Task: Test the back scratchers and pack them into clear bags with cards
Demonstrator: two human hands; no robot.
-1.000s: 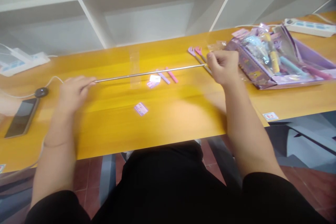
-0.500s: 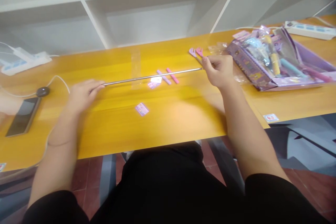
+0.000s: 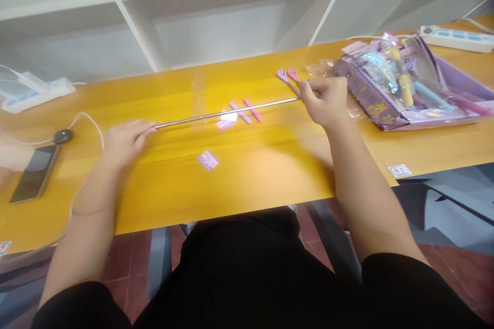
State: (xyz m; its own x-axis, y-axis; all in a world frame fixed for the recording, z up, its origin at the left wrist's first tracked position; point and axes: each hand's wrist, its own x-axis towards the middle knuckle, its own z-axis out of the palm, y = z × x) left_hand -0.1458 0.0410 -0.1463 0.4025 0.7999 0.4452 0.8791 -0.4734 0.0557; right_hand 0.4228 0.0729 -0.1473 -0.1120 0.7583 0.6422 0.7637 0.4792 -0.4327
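A thin silver telescopic rod (image 3: 216, 114) stretches almost level above the table between my two hands. My left hand (image 3: 124, 143) is closed, pinching the rod's left end. The right end goes into my right hand (image 3: 326, 98), whose fingers are curled round it. Just beyond my right hand are a purple claw-shaped back-scratcher head (image 3: 283, 75) and a pink one (image 3: 293, 74); I cannot tell whether their shafts lie on the table or reach into the hand. Below the rod lie a purple handle (image 3: 241, 113), a pink handle (image 3: 253, 110) and a printed card (image 3: 225, 124).
Another small card (image 3: 208, 160) lies nearer me. At right, a purple display box (image 3: 376, 108) holds several wrapped items, with a power strip (image 3: 457, 38) behind. At left are a phone (image 3: 34, 174), a round black object (image 3: 63, 136), another power strip (image 3: 38, 93) and part of another person's arm (image 3: 13, 157).
Both hands keep their hold on the rod and have hardly moved. The view has shifted very slightly; the things on the table stay where they were.
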